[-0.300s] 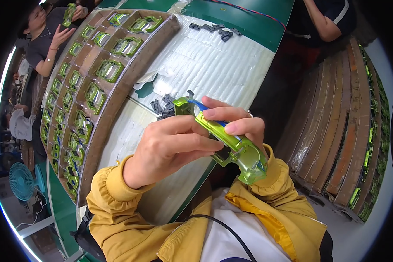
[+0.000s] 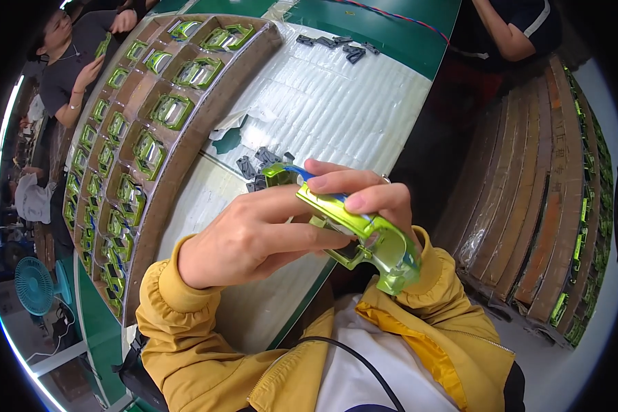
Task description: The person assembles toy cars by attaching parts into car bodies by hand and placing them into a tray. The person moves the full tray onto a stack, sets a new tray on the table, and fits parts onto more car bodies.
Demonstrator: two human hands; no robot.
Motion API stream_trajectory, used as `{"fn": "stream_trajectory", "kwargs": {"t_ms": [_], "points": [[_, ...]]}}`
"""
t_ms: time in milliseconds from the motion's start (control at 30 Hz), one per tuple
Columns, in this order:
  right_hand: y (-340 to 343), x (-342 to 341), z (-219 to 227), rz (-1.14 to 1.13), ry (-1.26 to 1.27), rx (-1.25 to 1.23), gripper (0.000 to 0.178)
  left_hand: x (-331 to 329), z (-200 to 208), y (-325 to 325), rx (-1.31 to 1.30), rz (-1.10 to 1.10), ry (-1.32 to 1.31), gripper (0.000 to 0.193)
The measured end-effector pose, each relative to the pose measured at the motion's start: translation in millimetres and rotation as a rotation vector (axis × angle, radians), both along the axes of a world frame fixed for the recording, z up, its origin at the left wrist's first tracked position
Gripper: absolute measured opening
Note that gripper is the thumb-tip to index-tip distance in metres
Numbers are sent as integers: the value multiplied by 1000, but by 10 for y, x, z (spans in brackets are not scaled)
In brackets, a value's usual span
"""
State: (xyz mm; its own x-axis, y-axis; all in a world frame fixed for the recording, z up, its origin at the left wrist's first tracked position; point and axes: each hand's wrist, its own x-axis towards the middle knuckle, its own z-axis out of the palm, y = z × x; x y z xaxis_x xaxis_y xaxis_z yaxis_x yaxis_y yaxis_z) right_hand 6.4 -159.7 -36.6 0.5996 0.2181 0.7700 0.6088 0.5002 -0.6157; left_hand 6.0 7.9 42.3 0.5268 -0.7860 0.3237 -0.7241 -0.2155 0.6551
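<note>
A translucent lime-green plastic housing with open cut-outs and blue wire along its upper edge is held at a slant in front of my chest. My right hand grips it from the right, two fingers laid over the wire and the top edge. From the left, my left hand is closed on its near side, with fingers reaching into the opening. Those fingertips are partly hidden, so any small piece between them cannot be seen. Just beyond the housing lies a loose group of small black plastic parts on the padded white work surface.
On the left stands a cardboard tray whose compartments hold several similar green housings. More black parts lie farther back. Stacked cardboard trays are at the right. A person at upper left holds a green piece. A cable crosses my lap.
The housing and both hands have shifted slightly left, and my left fingers reach farther into its opening. The person at upper left has lowered and turned their green piece.
</note>
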Motion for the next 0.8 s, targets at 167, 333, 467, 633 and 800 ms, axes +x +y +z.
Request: {"fn": "stream_trajectory", "kwargs": {"t_ms": [167, 333, 467, 633, 800], "points": [[9, 5, -16, 126, 67, 93, 40, 4, -17, -6, 4, -99, -115, 30], [27, -33, 4, 194, 164, 108, 56, -10, -113, -38, -108, -74, -315, 24], [36, -89, 92, 162, 207, 126, 61, -63, -125, -85, -189, -29, -269, 22], [45, -86, 149, 61, 105, 134, 56, -69, -80, -101, -205, -33, -265, 24], [-27, -144, 250, 116, 123, -19, 52, -167, -78, -151, -284, 0, -291, 21]]}}
